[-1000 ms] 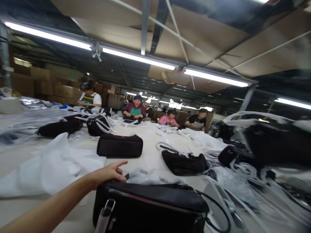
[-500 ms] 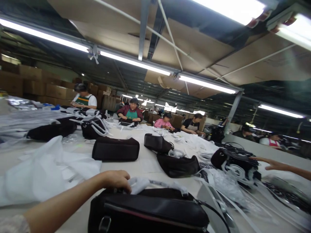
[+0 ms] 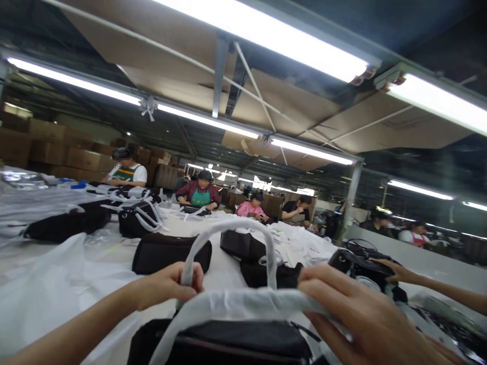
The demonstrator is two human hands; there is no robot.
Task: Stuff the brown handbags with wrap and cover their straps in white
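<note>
In front of me stands a black handbag [image 3: 243, 337] with two arched handles in white wrapping. The far handle [image 3: 236, 223] rises upright, and my left hand [image 3: 171, 286] pinches its left leg just above the bag. Across the front arches the near handle [image 3: 243, 304]. My right hand [image 3: 353, 314] has its fingers closed round the right part of that near handle. The bag's lower part is cut off by the frame edge.
Several black bags, such as this one [image 3: 171, 253], lie beyond mine. White wrapping sheets [image 3: 72, 289] cover the left side. At right a co-worker's hand [image 3: 399, 271] touches another black bag [image 3: 365, 266]. More people sit across the table.
My right hand has come into view and taken hold of the near handle. Both wrapped handles now stand up from the bag. The view has shifted slightly.
</note>
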